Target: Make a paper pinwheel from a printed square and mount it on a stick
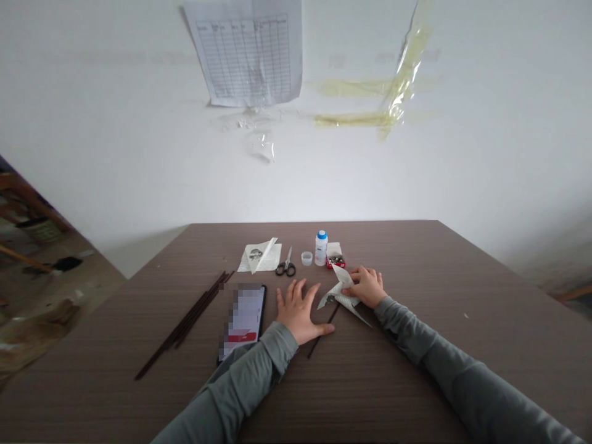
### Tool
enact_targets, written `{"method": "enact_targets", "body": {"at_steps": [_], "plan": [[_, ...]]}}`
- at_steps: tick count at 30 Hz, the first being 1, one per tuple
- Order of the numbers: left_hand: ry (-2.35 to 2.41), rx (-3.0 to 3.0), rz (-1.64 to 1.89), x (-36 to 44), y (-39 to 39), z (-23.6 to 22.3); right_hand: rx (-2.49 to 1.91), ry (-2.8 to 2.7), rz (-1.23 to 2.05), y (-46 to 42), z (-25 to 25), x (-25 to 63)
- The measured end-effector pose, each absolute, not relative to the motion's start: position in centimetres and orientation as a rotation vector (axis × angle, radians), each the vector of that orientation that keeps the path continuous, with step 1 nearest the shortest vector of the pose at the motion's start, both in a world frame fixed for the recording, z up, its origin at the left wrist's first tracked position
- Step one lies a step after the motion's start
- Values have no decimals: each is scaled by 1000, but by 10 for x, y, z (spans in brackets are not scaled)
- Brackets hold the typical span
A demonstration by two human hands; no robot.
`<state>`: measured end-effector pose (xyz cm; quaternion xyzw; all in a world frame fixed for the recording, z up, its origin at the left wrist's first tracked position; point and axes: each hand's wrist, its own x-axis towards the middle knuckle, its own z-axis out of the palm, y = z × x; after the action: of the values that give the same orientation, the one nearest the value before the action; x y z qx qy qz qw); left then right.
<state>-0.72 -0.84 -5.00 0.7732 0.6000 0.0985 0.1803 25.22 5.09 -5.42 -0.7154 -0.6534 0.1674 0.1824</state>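
Observation:
My left hand (300,310) lies flat on the brown table (416,345), fingers spread, its thumb over a thin dark stick (322,336). My right hand (367,287) rests curled on a folded white paper shape with printed marks (340,291), pressing or gripping it just right of the left hand. The stick runs under the paper shape. A phone (243,320) lies left of my left hand.
Several long dark sticks (185,324) lie left of the phone. Further back are folded papers (259,256), scissors (287,266), a small clear cap (306,258), a white bottle with a blue lid (321,248) and a red box of pins (335,259). A white wall stands behind.

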Motion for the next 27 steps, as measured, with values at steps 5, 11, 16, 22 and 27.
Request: {"method": "enact_targets", "body": {"at_steps": [5,11,16,22,27], "plan": [[1648,2180,377,-13,-14,-44,-1950,-1871,495,45,-46,255],[1686,2135,439,-9,-20,-35,-1698,-1806,557,46,-36,267],[1750,2119,410,-6,-25,-23,-1566,-1644,683,51,-33,283],[1723,2100,487,-4,-26,-16,-1582,-1534,732,54,-40,290],[1709,2050,568,-3,-23,-21,-1586,-1546,705,53,-43,287]]}}
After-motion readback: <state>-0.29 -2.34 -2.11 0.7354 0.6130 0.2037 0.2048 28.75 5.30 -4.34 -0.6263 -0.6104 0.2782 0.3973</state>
